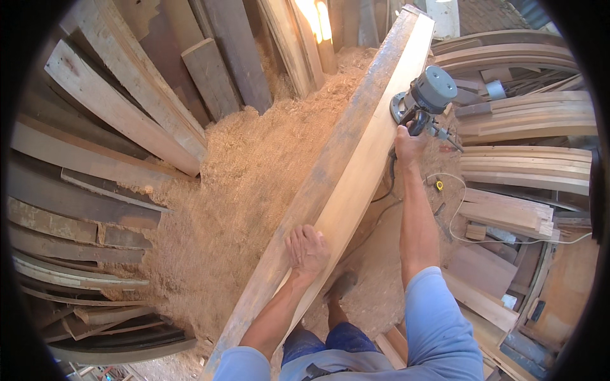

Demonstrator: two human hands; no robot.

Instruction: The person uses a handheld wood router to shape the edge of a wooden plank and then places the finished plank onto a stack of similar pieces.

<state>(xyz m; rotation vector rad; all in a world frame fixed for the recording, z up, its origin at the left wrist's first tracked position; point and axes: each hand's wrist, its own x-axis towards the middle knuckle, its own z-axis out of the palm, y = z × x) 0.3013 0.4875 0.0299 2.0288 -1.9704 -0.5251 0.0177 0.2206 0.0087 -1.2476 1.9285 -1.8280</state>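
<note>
One left hand (307,254) rests knuckles up, gripping nothing, on the near half of the board (365,171); and there's the right hand (412,149) clasping the router (434,90), toward the far end! Wood looks smooth already; how much routing remains, I can't tell.

Unobstructed surface runs along the long, straight, pale-and-grey wooden beam (346,181) between the left grip (307,252) and the round-bodied, grey-and-black router (434,89), which obstructs the beam's right edge; at right, the black flexible cable (392,173) and bare right forearm (417,209) narrow passage; leftward, room above heaped tan shavings (235,168) ends at long, brownish wooden boards (124,108)
</note>
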